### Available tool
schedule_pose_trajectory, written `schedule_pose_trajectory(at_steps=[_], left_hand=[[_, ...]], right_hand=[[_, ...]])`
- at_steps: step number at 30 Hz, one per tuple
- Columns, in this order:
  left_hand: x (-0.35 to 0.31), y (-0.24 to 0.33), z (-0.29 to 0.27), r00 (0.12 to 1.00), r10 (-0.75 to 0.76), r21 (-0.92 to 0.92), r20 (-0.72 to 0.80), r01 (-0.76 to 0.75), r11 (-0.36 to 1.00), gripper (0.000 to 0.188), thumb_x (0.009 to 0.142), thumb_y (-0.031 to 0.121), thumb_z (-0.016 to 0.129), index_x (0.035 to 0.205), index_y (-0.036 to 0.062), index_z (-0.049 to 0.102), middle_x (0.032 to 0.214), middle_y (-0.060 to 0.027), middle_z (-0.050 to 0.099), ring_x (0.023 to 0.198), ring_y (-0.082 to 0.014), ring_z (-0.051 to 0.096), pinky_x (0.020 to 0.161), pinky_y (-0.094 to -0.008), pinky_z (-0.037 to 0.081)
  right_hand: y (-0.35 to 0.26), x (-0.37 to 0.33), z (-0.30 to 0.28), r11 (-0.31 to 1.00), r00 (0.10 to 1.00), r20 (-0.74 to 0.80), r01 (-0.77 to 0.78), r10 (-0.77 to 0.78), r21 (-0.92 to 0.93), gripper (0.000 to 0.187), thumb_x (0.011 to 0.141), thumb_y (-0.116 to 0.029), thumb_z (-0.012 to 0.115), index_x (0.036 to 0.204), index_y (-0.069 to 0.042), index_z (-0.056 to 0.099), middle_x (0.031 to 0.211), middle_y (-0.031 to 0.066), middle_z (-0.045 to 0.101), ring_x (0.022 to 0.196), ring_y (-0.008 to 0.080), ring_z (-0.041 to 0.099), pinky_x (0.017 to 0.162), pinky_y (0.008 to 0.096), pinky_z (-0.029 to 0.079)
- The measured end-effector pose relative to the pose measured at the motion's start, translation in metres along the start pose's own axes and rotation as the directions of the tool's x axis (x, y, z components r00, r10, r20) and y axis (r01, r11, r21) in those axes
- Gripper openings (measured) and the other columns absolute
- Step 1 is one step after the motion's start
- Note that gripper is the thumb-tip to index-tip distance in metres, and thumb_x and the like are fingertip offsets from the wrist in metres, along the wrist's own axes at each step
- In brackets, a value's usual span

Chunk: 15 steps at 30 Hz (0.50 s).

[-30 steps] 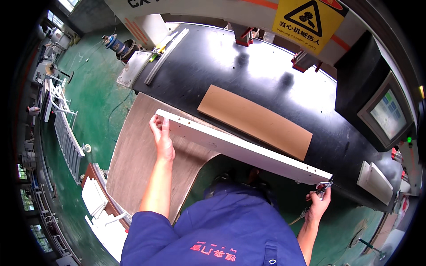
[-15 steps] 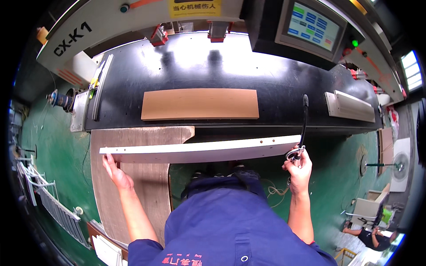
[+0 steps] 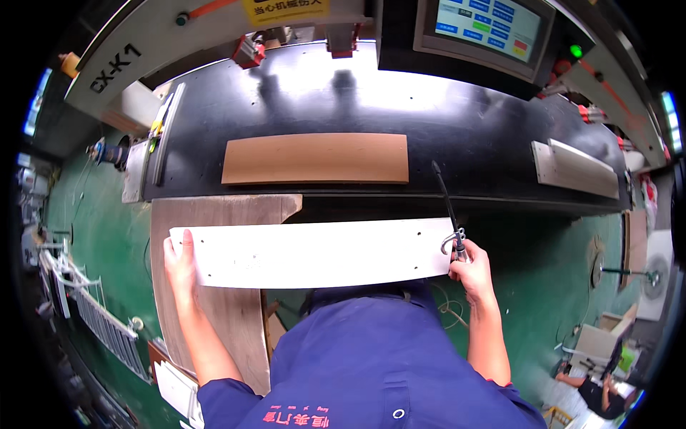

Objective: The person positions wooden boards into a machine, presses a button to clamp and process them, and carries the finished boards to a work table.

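A long white board (image 3: 314, 254) with small drilled holes is held up across my front, its broad face turned upward. My left hand (image 3: 182, 261) grips its left end, thumb on the face and fingers beneath. At the other end, my right hand (image 3: 473, 270) is closed round an air blow gun (image 3: 459, 243) with a metal body and a long black nozzle. That hand also meets the board's right edge; whether its hidden fingers support the board is unclear. The nozzle points away toward the black machine table (image 3: 321, 93).
A brown board (image 3: 314, 159) lies on the machine table, with pale panels (image 3: 575, 168) at its right. Beyond are clamps and a control screen (image 3: 486, 25). A wood-grain surface (image 3: 221, 322) stands below my left arm. A person (image 3: 600, 393) is at far lower right.
The board has rolled from showing its narrow edge to showing its broad white face. My left thumb now lies on that face; the right hand and blow gun have shifted left.
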<state>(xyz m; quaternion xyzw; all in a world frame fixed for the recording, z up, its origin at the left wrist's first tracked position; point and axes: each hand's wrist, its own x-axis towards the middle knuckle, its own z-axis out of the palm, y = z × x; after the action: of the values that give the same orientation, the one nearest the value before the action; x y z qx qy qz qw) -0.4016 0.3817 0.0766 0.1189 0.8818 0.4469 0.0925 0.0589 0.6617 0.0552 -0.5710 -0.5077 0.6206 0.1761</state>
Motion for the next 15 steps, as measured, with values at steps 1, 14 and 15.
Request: schedule_pose_trajectory(at_steps=[1,14,15], left_hand=[[-0.013,0.005,-0.008,1.000,-0.015,0.101,0.006,0.015,0.995,0.048,0.090,0.046,0.067,0.110,0.0026,0.057,0.098,-0.0075,0.066,0.091,-0.0153,0.059,0.083,-0.0324,0.047],[-0.235,0.090,-0.053,0.861,-0.438,-0.133,0.258,0.481,0.867,0.045,0.087,0.023,0.070,0.119,-0.0043,0.055,0.106,-0.0147,0.067,0.096,-0.0197,0.066,0.084,-0.0329,0.052],[-0.259,0.085,-0.059,0.832,-0.448,-0.308,0.328,0.542,0.782,0.044,0.088,0.020,0.070,0.120,-0.0050,0.055,0.106,-0.0131,0.067,0.096,-0.0173,0.066,0.084,-0.0315,0.052]], right_hand=[[0.005,0.010,-0.005,1.000,0.999,0.050,0.002,-0.001,-0.009,0.032,0.067,0.007,0.054,0.098,0.000,0.058,0.075,0.0030,0.058,0.053,0.0094,0.052,0.048,0.0221,0.041],[0.104,0.139,-0.076,0.877,0.784,0.517,-0.071,0.344,-0.476,0.023,0.062,0.006,0.054,0.084,0.000,0.055,0.059,0.0054,0.052,0.043,0.0170,0.053,0.038,0.0283,0.038],[0.106,0.146,-0.070,0.861,0.745,0.559,-0.040,0.363,-0.506,0.021,0.061,0.007,0.055,0.081,0.000,0.055,0.060,0.0056,0.053,0.043,0.0169,0.053,0.039,0.0279,0.038]])
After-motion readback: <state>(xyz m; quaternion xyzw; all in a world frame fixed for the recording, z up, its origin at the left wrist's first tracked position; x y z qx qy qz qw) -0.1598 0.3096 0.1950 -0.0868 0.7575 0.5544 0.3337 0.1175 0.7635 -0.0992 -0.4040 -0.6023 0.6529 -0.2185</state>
